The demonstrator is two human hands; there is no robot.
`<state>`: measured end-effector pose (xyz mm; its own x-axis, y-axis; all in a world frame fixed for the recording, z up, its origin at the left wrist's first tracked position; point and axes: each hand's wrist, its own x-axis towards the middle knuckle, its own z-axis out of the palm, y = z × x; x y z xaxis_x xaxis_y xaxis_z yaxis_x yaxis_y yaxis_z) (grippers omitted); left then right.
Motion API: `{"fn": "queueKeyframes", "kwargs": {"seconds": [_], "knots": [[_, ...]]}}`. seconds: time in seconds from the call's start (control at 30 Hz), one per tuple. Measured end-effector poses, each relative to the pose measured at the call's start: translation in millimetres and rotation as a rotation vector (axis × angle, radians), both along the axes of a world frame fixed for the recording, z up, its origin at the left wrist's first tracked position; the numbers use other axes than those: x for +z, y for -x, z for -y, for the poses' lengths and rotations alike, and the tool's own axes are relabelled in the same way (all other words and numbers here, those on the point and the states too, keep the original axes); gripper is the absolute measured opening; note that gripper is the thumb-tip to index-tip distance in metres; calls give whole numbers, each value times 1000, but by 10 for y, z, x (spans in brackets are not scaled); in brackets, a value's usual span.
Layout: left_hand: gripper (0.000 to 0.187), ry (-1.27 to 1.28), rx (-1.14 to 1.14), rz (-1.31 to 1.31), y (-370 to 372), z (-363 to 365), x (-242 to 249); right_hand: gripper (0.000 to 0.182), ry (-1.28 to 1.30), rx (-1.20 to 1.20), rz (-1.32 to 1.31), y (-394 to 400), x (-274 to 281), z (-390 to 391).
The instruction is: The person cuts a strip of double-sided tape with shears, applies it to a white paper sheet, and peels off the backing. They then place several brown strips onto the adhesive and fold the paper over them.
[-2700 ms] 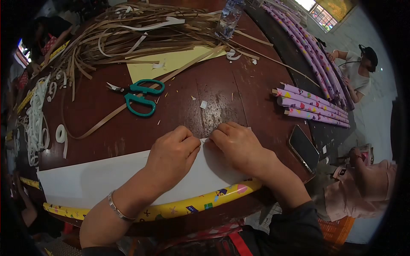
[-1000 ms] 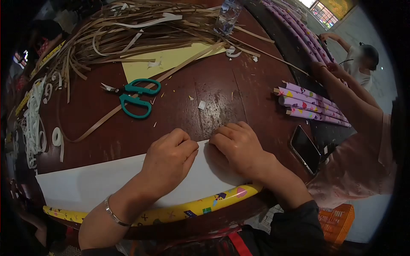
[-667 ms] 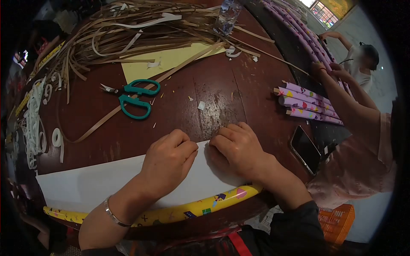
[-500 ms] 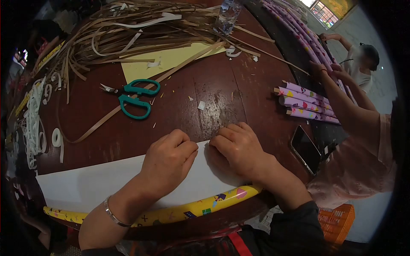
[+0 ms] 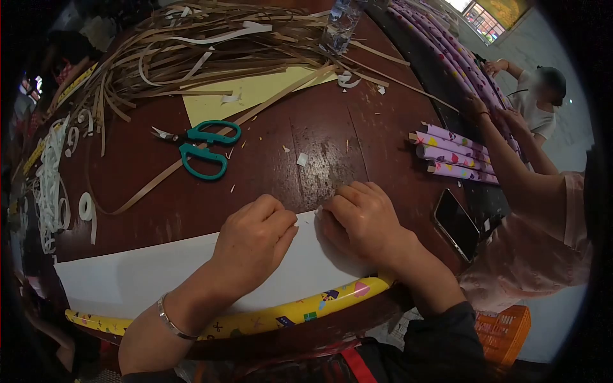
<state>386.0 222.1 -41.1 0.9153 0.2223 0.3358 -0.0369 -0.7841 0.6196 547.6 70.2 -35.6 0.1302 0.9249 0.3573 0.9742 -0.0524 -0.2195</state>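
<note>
A long white sheet point(image 5: 159, 265) lies along the near side of the dark red table, its near edge meeting a yellow patterned roll point(image 5: 300, 313). My left hand point(image 5: 255, 236), a bracelet on its wrist, is closed at the sheet's far edge, fingers curled inward. To its right my right hand point(image 5: 361, 220) is also closed at that edge, thumb and fingertips together near a small white bit. What lies between the fingertips of either hand is too small or hidden to make out. Teal-handled scissors point(image 5: 204, 150) rest beyond my left hand, blades pointing left.
Brown strips point(image 5: 211, 57) are heaped at the back over yellow paper point(image 5: 255, 96), beside a clear bottle point(image 5: 340, 29). White strips point(image 5: 50, 185) lie left. Purple rolls point(image 5: 456, 153) and a phone point(image 5: 456, 223) are right, near a co-worker's arms point(image 5: 527, 185). Another person stands behind.
My right hand has shifted slightly right along the sheet's far edge. My left hand has hardly moved. The co-worker's hands at the long purple rolls have changed position.
</note>
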Motion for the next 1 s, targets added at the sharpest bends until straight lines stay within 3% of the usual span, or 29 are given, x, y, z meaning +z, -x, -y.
{"fn": "queueKeyframes", "kwargs": {"seconds": [0.17,0.6,1.0], "knots": [[22,71,-3,-95,14,-20,52,12,-51,2,3,-22,-21,27],[16,33,-1,-47,0,-7,30,11,-32,14,35,2,-13,21],[13,26,-3,-27,-5,-6,22,6,78,189,115,43,94,-37]]}}
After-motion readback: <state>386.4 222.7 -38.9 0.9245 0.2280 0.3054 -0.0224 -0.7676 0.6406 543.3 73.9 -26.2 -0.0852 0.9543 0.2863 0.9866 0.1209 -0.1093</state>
